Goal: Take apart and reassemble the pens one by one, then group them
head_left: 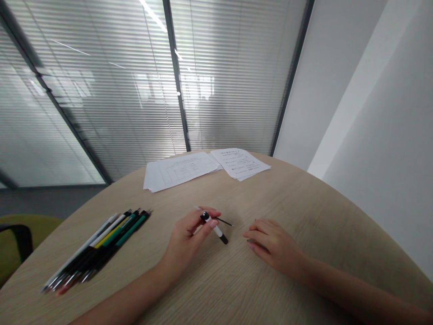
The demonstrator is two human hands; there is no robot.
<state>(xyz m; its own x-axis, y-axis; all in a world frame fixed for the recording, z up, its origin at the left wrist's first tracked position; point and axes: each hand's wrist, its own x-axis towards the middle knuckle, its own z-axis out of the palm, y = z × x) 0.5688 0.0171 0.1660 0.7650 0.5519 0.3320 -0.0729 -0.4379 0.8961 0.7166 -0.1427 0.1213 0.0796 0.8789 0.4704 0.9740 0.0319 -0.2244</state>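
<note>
My left hand (pixel 189 232) is closed on a short white marker (pixel 218 231) with black ends, pinched between thumb and fingers and tilted down to the right. A thin black stick (pixel 223 221) with a light tip juts out from behind the same fingers; its other end is hidden. To the right, my right hand (pixel 274 243) rests low over the table with its fingers curled together. Something small and dark shows by its thumb, too little of it to name. A bundle of pens and pencils (pixel 117 232), in white, yellow, green and black, lies left of my left hand.
Printed paper sheets (pixel 182 170) lie at the far side of the round wooden table (pixel 304 203), with another printed stack (pixel 240 163) beside them. A green chair (pixel 20 243) with a black armrest stands at the left. Blinds and a white wall rise behind.
</note>
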